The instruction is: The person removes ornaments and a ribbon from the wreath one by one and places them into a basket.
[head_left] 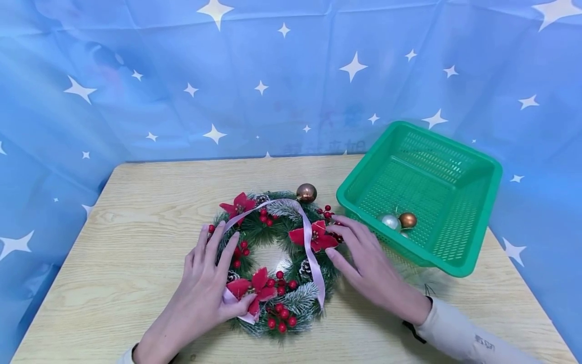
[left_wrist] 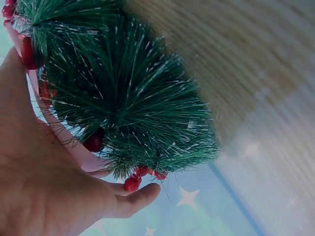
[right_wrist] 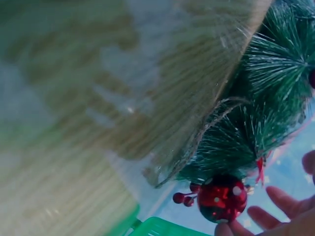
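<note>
A green wreath (head_left: 263,233) lies on the table, dressed with red poinsettias (head_left: 317,235), red berries (head_left: 282,314) and pine cones. Across its top and down its right side runs a loose lilac ribbon (head_left: 311,246); more ribbon shows by the left thumb. My left hand (head_left: 200,285) rests on the wreath's left side with spread fingers, its thumb at the lower poinsettia (head_left: 253,289). At the right edge, my right hand (head_left: 374,263) has loosely extended fingers. In the right wrist view, its fingertips meet a shiny red bauble (right_wrist: 222,198). A bronze bauble (head_left: 306,193) sits at the wreath's top.
A green plastic basket (head_left: 470,255) stands at the back right, close to the right hand. Inside it are a silver bauble (head_left: 390,221) and a copper bauble (head_left: 407,220). Behind the wooden table (head_left: 123,263) hangs a blue star-patterned cloth (head_left: 254,111).
</note>
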### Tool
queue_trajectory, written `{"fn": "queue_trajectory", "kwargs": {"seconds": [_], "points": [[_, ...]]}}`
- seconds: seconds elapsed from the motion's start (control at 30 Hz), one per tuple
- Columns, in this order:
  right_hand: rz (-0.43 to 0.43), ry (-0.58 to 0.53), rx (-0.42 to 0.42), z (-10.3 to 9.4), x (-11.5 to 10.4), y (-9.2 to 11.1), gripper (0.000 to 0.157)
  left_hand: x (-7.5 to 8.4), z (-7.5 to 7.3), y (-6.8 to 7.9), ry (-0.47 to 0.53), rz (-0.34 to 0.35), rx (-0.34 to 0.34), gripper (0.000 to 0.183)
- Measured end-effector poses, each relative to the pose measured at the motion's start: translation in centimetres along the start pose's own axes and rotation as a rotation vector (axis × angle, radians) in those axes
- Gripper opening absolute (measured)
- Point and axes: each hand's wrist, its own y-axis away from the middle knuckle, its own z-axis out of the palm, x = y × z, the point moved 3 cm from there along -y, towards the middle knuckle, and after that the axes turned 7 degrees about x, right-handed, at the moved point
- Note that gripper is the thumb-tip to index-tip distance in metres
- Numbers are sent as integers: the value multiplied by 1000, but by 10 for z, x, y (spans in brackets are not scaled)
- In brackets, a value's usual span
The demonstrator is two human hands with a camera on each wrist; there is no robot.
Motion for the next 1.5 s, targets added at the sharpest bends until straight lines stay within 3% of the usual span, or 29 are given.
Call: {"fn": "queue_trajectory", "kwargs": {"seconds": [0.2, 0.5, 0.77, 1.5], "points": [[63, -23, -36, 3, 6, -4, 48, 0, -2, 1, 24, -8, -12, 121], [139, -109, -81, 4, 16, -7, 46, -1, -5, 3, 75, -52, -32, 96], [107, -84, -21, 0, 16, -7, 43, 0, -8, 4, 82, -35, -30, 90], [57, -179, 184, -15, 7, -6, 54, -2, -7, 4, 78, -36, -2, 87]]}}
